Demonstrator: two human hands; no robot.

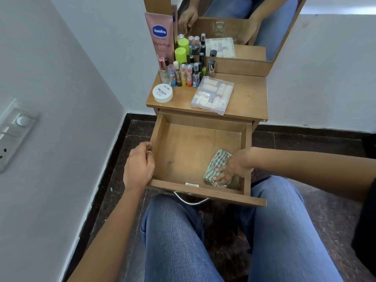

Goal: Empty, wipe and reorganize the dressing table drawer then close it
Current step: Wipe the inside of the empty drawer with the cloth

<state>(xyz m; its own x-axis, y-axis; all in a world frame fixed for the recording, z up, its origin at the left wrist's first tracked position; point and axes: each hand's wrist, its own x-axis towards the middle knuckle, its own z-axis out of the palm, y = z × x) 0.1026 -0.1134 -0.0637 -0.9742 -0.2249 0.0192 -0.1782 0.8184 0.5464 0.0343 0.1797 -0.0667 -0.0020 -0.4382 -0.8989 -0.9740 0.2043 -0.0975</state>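
Head view: the drawer (183,143) is pulled fully out of the dressing table (250,94), over the person's knees in blue jeans (173,241). Inside it there is only the cloth. The left hand (138,165) is on the drawer's left wall near the front corner, with its fingers curled over the edge and grasping it. The right hand (232,167) reaches in over the right wall. Its fingers are spread fairly straight and press flat on a striped green-and-white cloth (216,161). They are not closed around it. The crumpled cloth lies on the drawer floor in the front right corner, partly under the hand. A metal handle (191,200) hangs on the drawer front.

On the table top, a white round jar (162,93) sits at the front left. A clear plastic box (213,97) of small pale items sits at front centre, tilted at an angle. Behind them a tight group of small bottles (183,75) stands upright at the back left. A green bottle (180,53) is further back. A tall pink tube (160,35) stands at the back against the mirror frame.

The mirror (264,27) stands at the back edge and reflects the bottles, the box and the arms. A switch panel (14,131) is on the left wall. The floor (325,220) is dark stone.
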